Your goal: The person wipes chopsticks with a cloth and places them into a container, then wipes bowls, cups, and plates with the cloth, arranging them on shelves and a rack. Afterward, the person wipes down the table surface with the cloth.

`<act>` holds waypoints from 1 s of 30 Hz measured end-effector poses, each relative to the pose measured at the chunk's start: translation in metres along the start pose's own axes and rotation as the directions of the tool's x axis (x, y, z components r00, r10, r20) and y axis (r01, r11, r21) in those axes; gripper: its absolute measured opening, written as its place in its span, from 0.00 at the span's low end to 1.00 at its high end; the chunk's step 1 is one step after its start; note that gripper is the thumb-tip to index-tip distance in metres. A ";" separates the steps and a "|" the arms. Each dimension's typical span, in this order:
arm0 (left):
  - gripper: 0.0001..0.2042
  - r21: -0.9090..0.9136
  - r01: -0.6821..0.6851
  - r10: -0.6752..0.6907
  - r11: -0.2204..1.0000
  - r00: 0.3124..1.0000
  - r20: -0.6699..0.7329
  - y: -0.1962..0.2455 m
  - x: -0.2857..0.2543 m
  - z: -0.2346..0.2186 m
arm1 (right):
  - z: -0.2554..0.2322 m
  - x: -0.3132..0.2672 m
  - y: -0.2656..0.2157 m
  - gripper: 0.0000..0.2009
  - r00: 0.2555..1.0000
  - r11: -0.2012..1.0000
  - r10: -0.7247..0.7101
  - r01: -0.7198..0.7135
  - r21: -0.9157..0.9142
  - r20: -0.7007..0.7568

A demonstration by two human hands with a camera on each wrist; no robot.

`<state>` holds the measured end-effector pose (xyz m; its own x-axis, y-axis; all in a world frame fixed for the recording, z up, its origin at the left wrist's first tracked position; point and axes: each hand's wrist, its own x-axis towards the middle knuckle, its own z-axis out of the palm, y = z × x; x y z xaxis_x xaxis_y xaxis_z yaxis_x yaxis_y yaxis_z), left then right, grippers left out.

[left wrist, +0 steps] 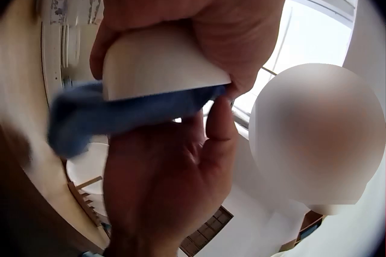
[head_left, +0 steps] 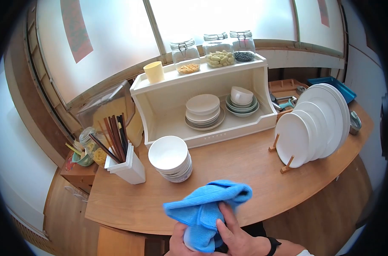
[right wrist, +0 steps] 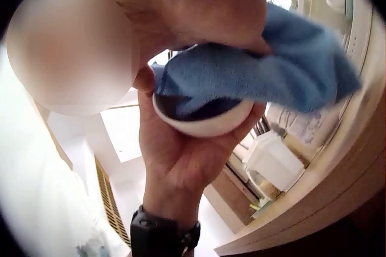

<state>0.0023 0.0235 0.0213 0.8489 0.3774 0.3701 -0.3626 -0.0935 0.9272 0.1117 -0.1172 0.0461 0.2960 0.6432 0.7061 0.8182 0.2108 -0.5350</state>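
Note:
Near the front edge of the table, my left hand (head_left: 178, 242) grips a white bowl (left wrist: 163, 64) from its outside. My right hand (head_left: 236, 238) holds a blue cloth (head_left: 204, 209) against the bowl, with part of it tucked inside, as the right wrist view shows. The rest of the cloth drapes up and forward over the table side. In the left wrist view the bowl is tipped over, its rim on the cloth and the right palm just below. Cloth and fingers cover most of the bowl's inside.
Ahead on the wooden table (head_left: 228, 160) stand a stack of white bowls (head_left: 170, 155) and a white holder (head_left: 132, 168) of chopsticks. White plates (head_left: 293, 138) lean in a rack at right. Behind, a white shelf (head_left: 160, 111) bears dishes, a yellow cup (head_left: 154, 72) and glass jars (head_left: 219, 57).

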 end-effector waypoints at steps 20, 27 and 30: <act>0.27 0.327 -0.572 0.512 0.753 0.820 0.256 0.022 -0.001 0.000 | 0.028 0.057 0.043 0.26 0.965 0.838 -0.130 -0.017 0.546 0.229; 0.22 0.256 -0.643 0.627 0.722 0.764 0.153 0.027 -0.004 0.012 | 0.038 0.063 0.044 0.25 0.962 0.791 -0.114 -0.064 0.609 0.248; 0.18 0.252 -0.615 0.577 0.747 0.788 0.214 0.010 -0.008 0.008 | 0.044 0.060 0.043 0.25 0.963 0.766 -0.096 -0.090 0.637 0.251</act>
<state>-0.0046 0.0118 0.0280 0.5420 0.0467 0.8391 -0.6960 -0.5346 0.4794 0.1435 -0.0372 0.0452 0.0828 0.7843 0.6148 0.2862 0.5722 -0.7685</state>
